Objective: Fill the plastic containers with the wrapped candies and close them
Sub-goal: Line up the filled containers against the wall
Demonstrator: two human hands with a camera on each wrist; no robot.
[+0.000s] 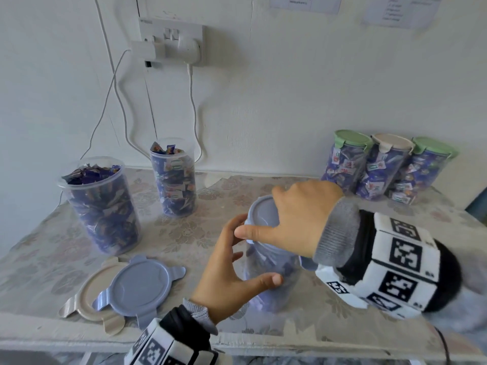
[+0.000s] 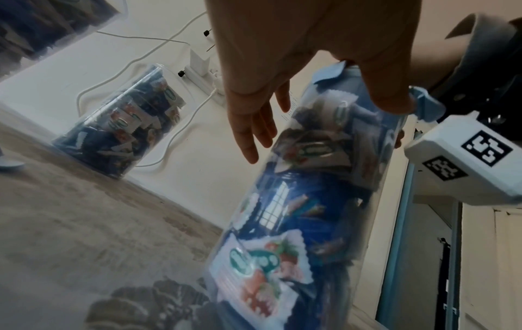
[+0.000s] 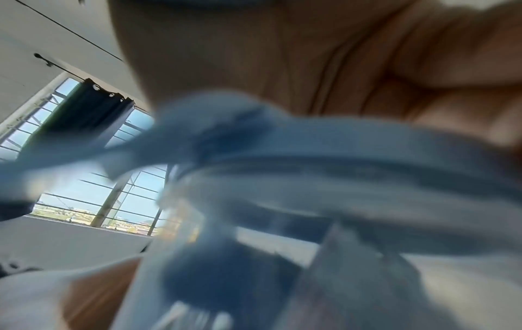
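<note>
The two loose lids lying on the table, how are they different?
The blue plastic lid lies on top; the beige plastic lid lies underneath, partly covered. The blue lid shows its whole round face; the beige lid shows only its left edge and tabs. Both are round, with side tabs, on no container.

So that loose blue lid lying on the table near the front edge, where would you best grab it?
Probably by one of its clip tabs. The blue lid lies flat, partly over a beige lid, so its rim offers little to pinch. The tab on its right side juts out over the bare tablecloth; coming from that side, fingers could slip under it.
</note>
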